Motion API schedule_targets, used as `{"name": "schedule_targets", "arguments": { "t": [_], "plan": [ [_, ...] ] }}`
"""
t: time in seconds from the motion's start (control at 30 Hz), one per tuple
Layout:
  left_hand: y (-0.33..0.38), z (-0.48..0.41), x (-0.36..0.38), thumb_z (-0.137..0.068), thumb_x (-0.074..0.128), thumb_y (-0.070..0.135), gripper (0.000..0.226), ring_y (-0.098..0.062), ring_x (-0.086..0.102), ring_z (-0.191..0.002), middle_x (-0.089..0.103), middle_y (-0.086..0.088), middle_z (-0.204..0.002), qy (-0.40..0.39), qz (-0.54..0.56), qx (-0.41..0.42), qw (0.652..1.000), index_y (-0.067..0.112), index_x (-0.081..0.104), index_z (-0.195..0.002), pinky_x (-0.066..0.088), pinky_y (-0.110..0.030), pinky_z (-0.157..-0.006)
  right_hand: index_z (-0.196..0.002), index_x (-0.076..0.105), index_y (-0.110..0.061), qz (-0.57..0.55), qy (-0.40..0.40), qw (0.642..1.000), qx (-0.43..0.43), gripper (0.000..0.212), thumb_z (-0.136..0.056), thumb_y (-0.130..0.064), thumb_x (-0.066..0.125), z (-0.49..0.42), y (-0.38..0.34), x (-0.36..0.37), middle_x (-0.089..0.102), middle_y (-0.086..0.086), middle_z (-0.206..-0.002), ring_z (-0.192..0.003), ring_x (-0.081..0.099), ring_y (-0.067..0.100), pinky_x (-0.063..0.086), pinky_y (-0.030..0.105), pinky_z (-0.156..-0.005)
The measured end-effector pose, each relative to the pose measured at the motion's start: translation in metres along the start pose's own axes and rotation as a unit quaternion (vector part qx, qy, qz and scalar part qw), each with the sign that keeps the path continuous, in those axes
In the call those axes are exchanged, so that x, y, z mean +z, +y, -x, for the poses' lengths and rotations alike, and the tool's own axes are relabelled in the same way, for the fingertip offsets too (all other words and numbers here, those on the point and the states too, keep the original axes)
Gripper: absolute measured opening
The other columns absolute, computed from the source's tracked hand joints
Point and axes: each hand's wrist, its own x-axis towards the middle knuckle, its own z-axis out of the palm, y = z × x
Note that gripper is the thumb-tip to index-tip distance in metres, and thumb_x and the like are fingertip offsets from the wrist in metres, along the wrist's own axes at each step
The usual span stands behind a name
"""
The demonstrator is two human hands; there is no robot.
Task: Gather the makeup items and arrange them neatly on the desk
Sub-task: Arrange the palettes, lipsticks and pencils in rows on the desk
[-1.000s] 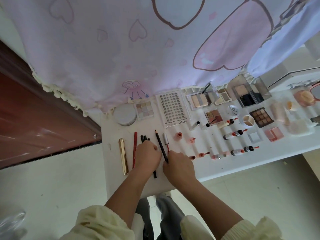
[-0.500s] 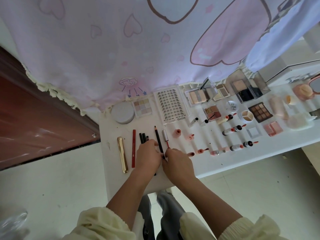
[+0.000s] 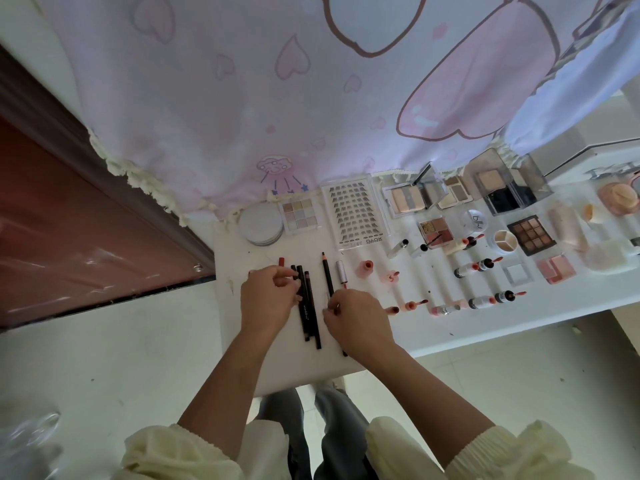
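Note:
Makeup lies in rows on the white desk. My left hand lies over a red pencil, fingers curled round it; only the pencil's top shows. Just right of that hand lie three black pencils side by side. My right hand pinches the lower part of a single black pencil between thumb and forefinger. A silver tube lies right of that pencil. The gold tube seen earlier is hidden.
At the back stand a round compact, a pastel palette, a lash tray and open palettes. Lip glosses and small bottles fill the right half. A pink curtain hangs behind; a brown door is left.
My left hand has slid left off the black pencils, uncovering them, and now covers the red pencil. My right hand stays on the single black pencil.

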Motion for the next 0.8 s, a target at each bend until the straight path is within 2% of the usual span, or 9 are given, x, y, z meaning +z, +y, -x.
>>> {"name": "schedule_targets", "arguments": {
  "t": [0.13,0.27,0.37,0.47,0.57,0.67,0.7,0.8],
  "plan": [
    [-0.013,0.003,-0.002,-0.086,0.066,0.007,0.016,-0.013,0.070,-0.070,0.072,-0.003,-0.084,-0.032,-0.020,-0.017,0.999,0.010,0.072,-0.101,0.059,-0.031,-0.077,-0.089,0.059,-0.013,0.018,-0.067,0.997,0.017,0.015,-0.093,-0.027,0.058,0.003,-0.012,0.012,0.058,-0.002,-0.079,-0.072,0.056,0.015,0.042,0.023,-0.064],
    [-0.018,0.009,0.004,-0.089,0.064,0.010,0.020,-0.009,0.067,-0.079,0.072,-0.003,-0.095,-0.075,-0.047,0.013,0.996,0.012,0.071,-0.107,0.056,-0.027,-0.084,-0.083,0.049,-0.017,0.035,-0.068,0.996,0.036,0.016,-0.094,-0.026,0.055,0.003,-0.016,0.022,0.042,-0.006,-0.064,-0.068,0.052,0.016,0.042,0.025,-0.064],
    [-0.019,0.008,0.006,-0.090,0.062,0.010,0.023,-0.010,0.067,-0.082,0.072,-0.005,-0.100,-0.070,-0.070,0.024,0.995,0.010,0.070,-0.111,0.052,-0.021,-0.082,-0.082,0.048,-0.017,0.021,-0.071,0.996,0.055,0.017,-0.093,-0.026,0.057,0.003,-0.017,0.025,0.042,-0.007,-0.064,-0.067,0.052,0.015,0.044,0.023,-0.065],
    [-0.018,0.007,0.007,-0.090,0.061,0.012,0.022,-0.009,0.066,-0.076,0.073,-0.005,-0.097,-0.063,-0.091,0.028,0.993,0.010,0.071,-0.110,0.050,-0.017,-0.075,-0.067,0.044,-0.018,-0.007,-0.070,0.994,0.079,0.030,-0.091,-0.025,0.061,0.001,-0.015,0.028,0.042,-0.006,-0.061,-0.055,0.045,0.009,0.035,0.018,-0.054],
    [-0.015,0.008,0.007,-0.093,0.061,0.021,0.019,-0.011,0.068,-0.071,0.074,-0.003,-0.088,-0.066,-0.086,0.029,0.994,0.011,0.074,-0.102,0.054,-0.023,-0.072,-0.060,0.045,-0.017,-0.073,-0.061,0.991,0.098,0.035,-0.087,-0.025,0.065,-0.001,-0.011,0.028,0.044,-0.002,-0.055,-0.047,0.040,0.008,0.032,0.016,-0.050],
    [-0.009,0.008,0.006,-0.093,0.060,0.033,0.025,-0.012,0.070,-0.072,0.074,-0.001,-0.083,-0.079,-0.046,0.006,0.996,0.012,0.074,-0.092,0.055,-0.025,-0.073,-0.064,0.056,-0.014,-0.147,-0.052,0.985,0.080,0.026,-0.085,-0.023,0.068,0.003,-0.007,0.020,0.060,0.009,-0.060,-0.049,0.049,0.011,0.044,0.021,-0.052],
    [-0.007,0.008,0.005,-0.092,0.061,0.034,0.025,-0.010,0.070,-0.076,0.074,0.001,-0.084,-0.087,-0.012,-0.012,0.996,0.012,0.074,-0.092,0.053,-0.024,-0.072,-0.065,0.058,-0.015,-0.170,-0.059,0.981,0.069,0.024,-0.085,-0.023,0.069,0.005,-0.007,0.016,0.063,0.008,-0.062,-0.049,0.053,0.011,0.048,0.022,-0.052],
    [0.003,0.008,0.000,-0.090,0.065,0.032,0.016,-0.005,0.066,-0.090,0.075,0.010,-0.088,-0.109,0.097,-0.057,0.988,0.020,0.074,-0.089,0.045,-0.021,-0.075,-0.072,0.062,-0.018,-0.240,-0.093,0.965,0.050,0.015,-0.085,-0.020,0.069,0.010,-0.004,0.005,0.063,0.000,-0.061,-0.044,0.054,0.007,0.045,0.017,-0.047]
  ]
}}
